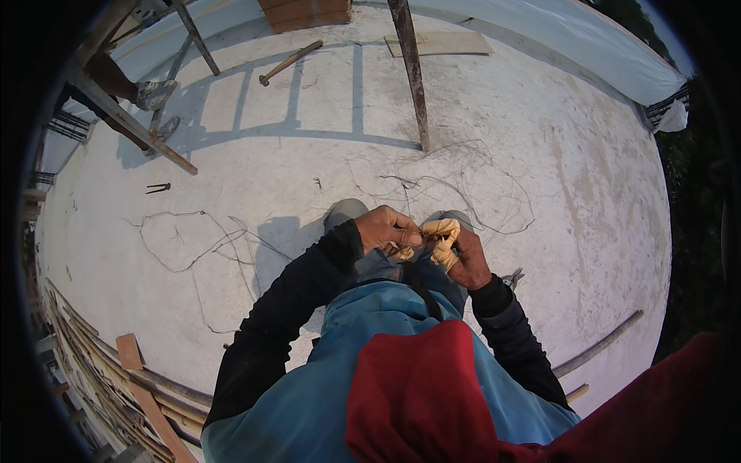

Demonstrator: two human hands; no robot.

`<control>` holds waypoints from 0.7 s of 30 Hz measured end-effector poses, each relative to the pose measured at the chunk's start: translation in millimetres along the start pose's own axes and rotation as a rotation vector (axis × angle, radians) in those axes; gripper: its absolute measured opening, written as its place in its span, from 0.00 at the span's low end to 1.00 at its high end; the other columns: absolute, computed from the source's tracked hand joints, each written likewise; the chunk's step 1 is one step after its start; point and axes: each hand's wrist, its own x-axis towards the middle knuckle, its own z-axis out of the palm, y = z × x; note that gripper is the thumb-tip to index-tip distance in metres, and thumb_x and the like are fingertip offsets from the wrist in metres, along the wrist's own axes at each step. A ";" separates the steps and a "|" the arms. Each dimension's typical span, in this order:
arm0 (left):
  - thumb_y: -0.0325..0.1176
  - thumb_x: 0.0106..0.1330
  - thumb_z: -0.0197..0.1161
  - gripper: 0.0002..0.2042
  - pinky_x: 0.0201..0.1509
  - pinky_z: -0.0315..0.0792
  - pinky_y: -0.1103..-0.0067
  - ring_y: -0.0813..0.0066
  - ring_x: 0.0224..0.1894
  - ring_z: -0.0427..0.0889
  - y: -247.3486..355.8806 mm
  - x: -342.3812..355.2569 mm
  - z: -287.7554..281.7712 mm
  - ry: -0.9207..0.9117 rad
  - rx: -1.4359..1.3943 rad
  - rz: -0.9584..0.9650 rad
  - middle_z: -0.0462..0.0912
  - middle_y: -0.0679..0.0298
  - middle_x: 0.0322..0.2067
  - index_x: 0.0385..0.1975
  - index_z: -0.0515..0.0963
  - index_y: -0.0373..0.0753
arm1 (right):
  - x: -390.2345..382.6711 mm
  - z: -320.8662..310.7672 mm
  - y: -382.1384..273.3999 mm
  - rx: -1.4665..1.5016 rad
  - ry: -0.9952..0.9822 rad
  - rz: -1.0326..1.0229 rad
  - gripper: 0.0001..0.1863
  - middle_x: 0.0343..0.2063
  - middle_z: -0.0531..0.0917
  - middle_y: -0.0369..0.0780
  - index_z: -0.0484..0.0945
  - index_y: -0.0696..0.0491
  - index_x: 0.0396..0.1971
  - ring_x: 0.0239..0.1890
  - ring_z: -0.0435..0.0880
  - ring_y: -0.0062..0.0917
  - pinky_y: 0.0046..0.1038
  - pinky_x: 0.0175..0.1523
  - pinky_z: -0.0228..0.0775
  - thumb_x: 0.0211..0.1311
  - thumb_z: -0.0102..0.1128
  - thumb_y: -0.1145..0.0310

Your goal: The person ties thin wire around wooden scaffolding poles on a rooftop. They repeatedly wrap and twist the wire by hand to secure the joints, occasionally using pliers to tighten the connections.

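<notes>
My left hand (388,229) and my right hand (471,261) meet in front of my waist, over my two shoes. Both are closed on a tan glove (442,234), whose limp fingers hang between them. The left hand's fingers pinch it from the left; the right hand holds it from below and the right. Both arms are in black sleeves. Whether the glove is partly on the right hand I cannot tell.
Loose thin wire (463,181) lies tangled on the pale concrete slab (587,201) ahead. A hammer (289,62), pincers (158,187), a leaning steel bar (411,73) and a plank (440,44) lie beyond. Another person's feet (154,94) stand top left. Timber (143,386) is stacked lower left; a rod (598,347) lies right.
</notes>
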 end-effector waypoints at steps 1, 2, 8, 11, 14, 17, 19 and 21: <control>0.43 0.67 0.72 0.18 0.32 0.74 0.83 0.82 0.30 0.81 0.8 -1.5 -0.6 0.005 0.021 -0.008 0.85 0.67 0.31 0.44 0.84 0.33 | 0.8 -1.9 -0.2 0.037 -0.012 0.001 0.19 0.39 0.83 0.43 0.76 0.58 0.55 0.37 0.84 0.33 0.29 0.43 0.76 0.67 0.63 0.69; 0.43 0.67 0.71 0.18 0.32 0.73 0.83 0.82 0.31 0.81 1.0 -2.8 -1.0 -0.009 -0.012 -0.010 0.85 0.67 0.32 0.44 0.84 0.33 | 1.8 -4.6 -0.2 -0.039 -0.029 -0.040 0.19 0.39 0.82 0.44 0.76 0.58 0.55 0.37 0.84 0.34 0.30 0.42 0.76 0.66 0.63 0.69; 0.43 0.69 0.69 0.18 0.33 0.74 0.83 0.81 0.32 0.81 -2.8 -5.8 -3.1 -0.060 -0.123 -0.034 0.85 0.67 0.36 0.46 0.82 0.33 | 7.2 -21.2 -2.3 -0.247 -0.096 -0.246 0.21 0.40 0.81 0.46 0.77 0.57 0.54 0.38 0.83 0.44 0.36 0.44 0.76 0.61 0.65 0.70; 0.42 0.68 0.70 0.18 0.33 0.74 0.83 0.82 0.33 0.81 -3.8 -2.9 -5.3 -0.103 -0.070 -0.035 0.85 0.67 0.36 0.46 0.82 0.33 | 8.4 -27.3 -5.9 -0.283 -0.156 -0.263 0.24 0.41 0.82 0.46 0.77 0.56 0.55 0.40 0.83 0.45 0.38 0.46 0.76 0.58 0.68 0.69; 0.43 0.68 0.70 0.18 0.32 0.75 0.84 0.83 0.33 0.81 -3.8 0.3 -6.4 -0.146 -0.007 -0.027 0.85 0.67 0.36 0.46 0.82 0.33 | 9.0 -30.0 -9.0 -0.312 -0.185 -0.278 0.25 0.42 0.83 0.47 0.77 0.56 0.54 0.41 0.83 0.46 0.39 0.48 0.76 0.56 0.70 0.68; 0.43 0.67 0.71 0.19 0.30 0.74 0.85 0.83 0.32 0.81 -3.7 1.3 -5.5 -0.137 -0.025 -0.036 0.84 0.67 0.35 0.45 0.82 0.32 | 10.0 -31.5 -10.8 -0.358 -0.195 -0.310 0.24 0.42 0.83 0.47 0.79 0.56 0.51 0.41 0.84 0.46 0.40 0.49 0.77 0.53 0.72 0.67; 0.43 0.66 0.72 0.19 0.29 0.74 0.86 0.84 0.31 0.80 -3.5 0.5 -4.7 -0.120 -0.127 -0.053 0.84 0.67 0.34 0.45 0.82 0.32 | 11.1 -33.3 -11.1 -0.335 -0.203 -0.290 0.24 0.42 0.83 0.47 0.80 0.56 0.50 0.40 0.84 0.46 0.41 0.49 0.77 0.52 0.73 0.66; 0.43 0.66 0.72 0.19 0.30 0.74 0.86 0.84 0.31 0.80 -2.5 -0.8 -4.8 -0.148 -0.098 -0.044 0.84 0.67 0.34 0.45 0.82 0.31 | 13.5 -36.0 -10.8 -0.343 -0.209 -0.336 0.25 0.42 0.83 0.47 0.80 0.56 0.50 0.40 0.84 0.46 0.40 0.48 0.78 0.50 0.73 0.66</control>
